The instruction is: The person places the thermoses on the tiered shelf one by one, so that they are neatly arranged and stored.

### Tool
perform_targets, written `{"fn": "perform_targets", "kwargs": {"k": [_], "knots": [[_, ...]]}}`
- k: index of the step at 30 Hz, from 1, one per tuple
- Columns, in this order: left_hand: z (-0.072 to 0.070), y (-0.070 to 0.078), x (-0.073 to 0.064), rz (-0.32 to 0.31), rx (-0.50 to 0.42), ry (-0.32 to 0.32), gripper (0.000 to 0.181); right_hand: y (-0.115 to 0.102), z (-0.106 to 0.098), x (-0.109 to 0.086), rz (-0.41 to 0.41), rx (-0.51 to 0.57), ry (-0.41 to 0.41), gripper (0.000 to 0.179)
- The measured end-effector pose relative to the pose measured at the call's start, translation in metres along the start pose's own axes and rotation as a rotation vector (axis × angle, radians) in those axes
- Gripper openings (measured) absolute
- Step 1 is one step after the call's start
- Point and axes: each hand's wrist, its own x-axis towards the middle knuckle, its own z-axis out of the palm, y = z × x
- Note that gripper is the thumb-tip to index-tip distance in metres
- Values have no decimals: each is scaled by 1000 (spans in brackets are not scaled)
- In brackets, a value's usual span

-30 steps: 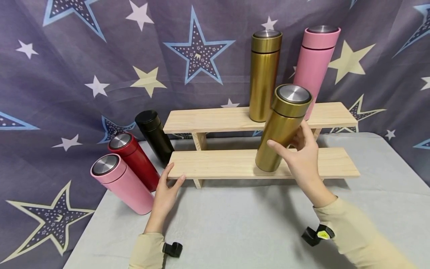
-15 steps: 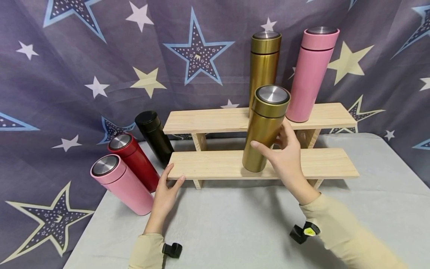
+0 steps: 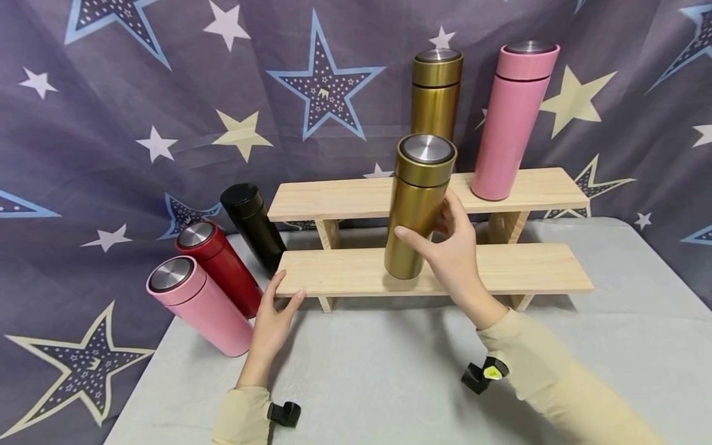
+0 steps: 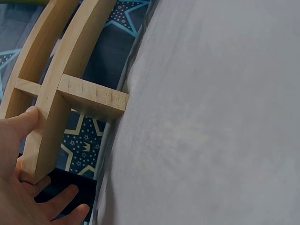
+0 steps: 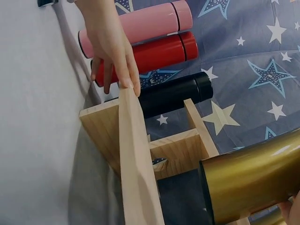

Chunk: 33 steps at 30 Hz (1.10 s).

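My right hand (image 3: 447, 259) grips a gold thermos (image 3: 414, 216) with a steel-topped lid, thumb at the front and fingers behind. The thermos stands nearly upright, close over the lower board of a two-tier wooden shelf (image 3: 334, 272). In the right wrist view the gold thermos (image 5: 253, 178) has its dark base toward the shelf board (image 5: 136, 173). At the shelf's left end, my left hand (image 3: 275, 318) holds the lower board between thumb and fingers. The left wrist view has the left hand (image 4: 21, 187) around that wooden end (image 4: 40, 154).
On the upper board stand another gold thermos (image 3: 436, 99), partly hidden, and a pink thermos (image 3: 517, 123). Left of the shelf are a black thermos (image 3: 256, 228), a red thermos (image 3: 222, 266) and a second pink thermos (image 3: 208, 309). A starry cloth (image 3: 183, 80) hangs behind the table (image 3: 361, 371).
My right hand has carried the gold thermos leftward along the lower board, and it now overlaps the rear gold thermos instead of the pink one. The left hand has kept its place.
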Motion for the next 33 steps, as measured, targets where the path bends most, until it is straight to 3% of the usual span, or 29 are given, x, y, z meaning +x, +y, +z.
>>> {"fn": "perform_targets", "kwargs": {"k": [10,33], "knots": [[0,0,0,15,-13,-1,70,-7,22,12,-66,61,-16,74],[0,1,1,19,4,5,68,-12,43,48,-46,62,-34,78]]}}
